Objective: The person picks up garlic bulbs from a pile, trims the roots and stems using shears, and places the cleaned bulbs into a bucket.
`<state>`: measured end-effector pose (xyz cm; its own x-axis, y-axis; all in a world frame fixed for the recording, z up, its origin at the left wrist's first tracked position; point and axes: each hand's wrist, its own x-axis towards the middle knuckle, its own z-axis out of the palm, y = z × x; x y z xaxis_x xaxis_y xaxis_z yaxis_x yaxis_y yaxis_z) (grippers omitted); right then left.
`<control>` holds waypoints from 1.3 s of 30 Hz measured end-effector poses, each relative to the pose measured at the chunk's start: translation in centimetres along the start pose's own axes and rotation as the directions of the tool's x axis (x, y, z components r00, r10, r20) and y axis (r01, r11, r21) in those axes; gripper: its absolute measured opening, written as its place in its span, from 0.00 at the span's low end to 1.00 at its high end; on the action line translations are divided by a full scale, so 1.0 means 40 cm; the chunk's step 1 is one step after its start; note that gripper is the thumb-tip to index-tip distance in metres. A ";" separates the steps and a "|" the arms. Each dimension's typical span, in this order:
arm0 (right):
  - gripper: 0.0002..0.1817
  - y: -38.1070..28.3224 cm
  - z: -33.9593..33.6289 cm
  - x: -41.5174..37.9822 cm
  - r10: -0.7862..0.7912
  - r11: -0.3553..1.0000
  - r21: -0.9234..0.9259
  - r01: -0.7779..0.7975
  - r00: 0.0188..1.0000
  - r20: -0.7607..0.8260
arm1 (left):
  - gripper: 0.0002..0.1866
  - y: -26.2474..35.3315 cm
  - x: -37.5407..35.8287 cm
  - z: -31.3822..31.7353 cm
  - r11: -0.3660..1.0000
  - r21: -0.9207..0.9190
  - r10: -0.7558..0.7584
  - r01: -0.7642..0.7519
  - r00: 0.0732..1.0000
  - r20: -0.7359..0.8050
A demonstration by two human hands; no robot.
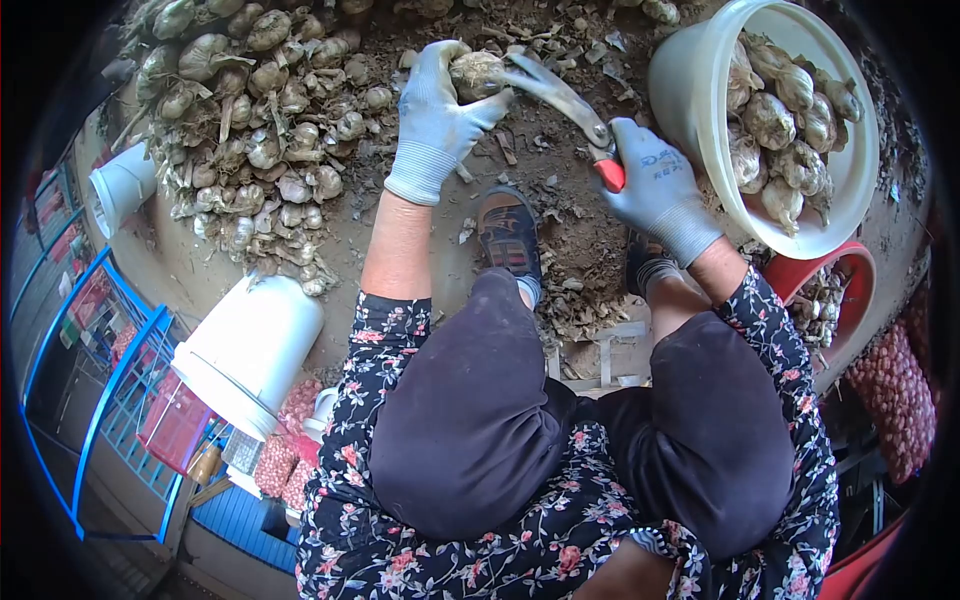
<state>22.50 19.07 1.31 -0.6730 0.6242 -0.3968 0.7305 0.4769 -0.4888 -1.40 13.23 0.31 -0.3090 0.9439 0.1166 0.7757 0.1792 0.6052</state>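
Note:
In a grey work glove, my left hand (440, 118) wraps round a garlic bulb (476, 76), thumb underneath and fingers over its far side. My right hand (655, 185), gloved too, grips the red handle of a pair of pruning shears (560, 98). Their long blades reach left, with the tips right at the bulb's side; they look a little blurred. A large heap of dried garlic bulbs (265, 150) lies to the left of my left hand. Close to the right of my right hand, a white bucket (690, 90) tilts towards me with several garlic bulbs inside.
Dry skins and stem scraps (570, 215) litter the ground around my shoes. A red bucket (862, 300) with garlic stands at the right, near a net sack (895, 400). On the left are a white bucket lying tipped (255, 340), a smaller white bucket (125, 185) and a blue metal frame (95, 380).

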 end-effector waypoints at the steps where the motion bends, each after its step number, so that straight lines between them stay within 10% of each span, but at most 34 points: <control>1: 0.25 -0.003 -0.007 0.005 -0.016 0.993 -0.120 0.018 1.000 0.015 | 0.30 0.006 0.001 -0.001 0.993 -0.087 -0.070 0.074 0.997 0.044; 19: 0.22 -0.059 -0.023 0.030 -0.005 0.992 -0.124 0.031 0.979 0.203 | 0.30 0.024 -0.051 0.010 0.779 -0.510 -0.325 0.366 0.930 0.172; 26: 0.20 -0.024 0.006 0.035 0.055 0.998 -0.042 -0.045 0.951 0.305 | 0.23 0.038 -0.041 0.010 0.913 -0.255 -0.272 0.319 0.941 0.201; 32: 0.16 0.050 0.102 -0.001 0.098 0.965 0.231 -0.125 0.987 0.126 | 0.18 0.019 -0.026 0.026 0.601 -0.544 -0.361 0.586 0.806 0.469; 34: 0.17 0.046 0.103 0.001 0.192 0.938 0.252 -0.238 0.962 0.194 | 0.26 0.118 0.010 0.006 0.655 -0.530 -0.305 0.539 0.830 0.468; 37: 0.22 0.077 0.115 -0.031 -0.191 0.955 0.226 0.195 0.981 -0.037 | 0.39 0.279 0.076 -0.051 0.498 -0.760 0.111 0.417 0.839 0.533; 38: 0.23 0.065 0.128 -0.021 -0.118 0.677 0.734 0.055 0.992 0.034 | 0.42 0.311 0.101 -0.086 0.442 -0.733 0.186 0.517 0.747 0.638; 39: 0.23 0.052 0.107 -0.010 0.000 0.845 0.521 -0.121 0.974 0.226 | 0.38 0.287 0.109 -0.067 0.412 -0.755 0.126 0.510 0.789 0.601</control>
<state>23.80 17.15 -2.89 -0.6816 0.4684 -0.5622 0.6384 0.0049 -0.7697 4.67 18.67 9.88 0.1845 0.9342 -0.3052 -0.2532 0.3453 0.9037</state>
